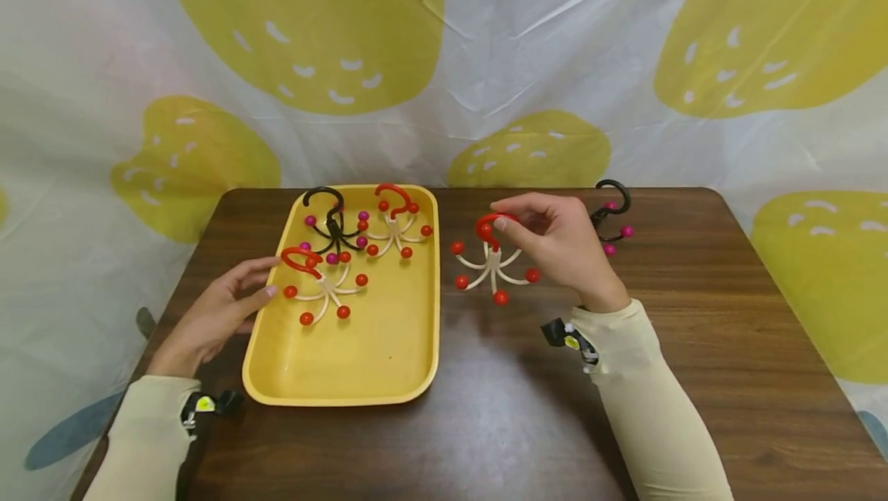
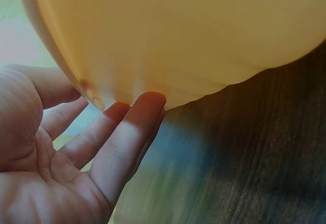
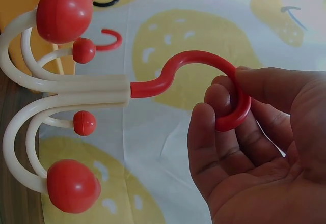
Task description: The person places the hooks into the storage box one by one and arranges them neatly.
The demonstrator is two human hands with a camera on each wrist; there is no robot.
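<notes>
Right hand (image 1: pixel 555 245) | pinching red hook (image 3: pixel 191 56) | white prongs (image 1: pixel 494 263) below | left hand (image 1: pixel 216 314) gripping tray (image 1: pixel 378 335)

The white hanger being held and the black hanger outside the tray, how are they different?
The white hanger has red balls; the black hanger shows pink balls. The white hanger's hook is red; the black hanger's hook is black. The white hanger is held by its hook; the black hanger isn't held. Both have curved hooks.

Red hangers (image 1: pixel 493 262): three. Black hangers (image 1: pixel 335 230): two — five in all. Tray (image 1: pixel 361 362): one. Counter (image 1: pixel 694 324): one. Hands (image 1: pixel 558 243): two. Sleeves (image 1: pixel 648 401): two. Wrist cameras (image 1: pixel 553 332): two — one per wrist. Cloth (image 1: pixel 479 62): one.
</notes>
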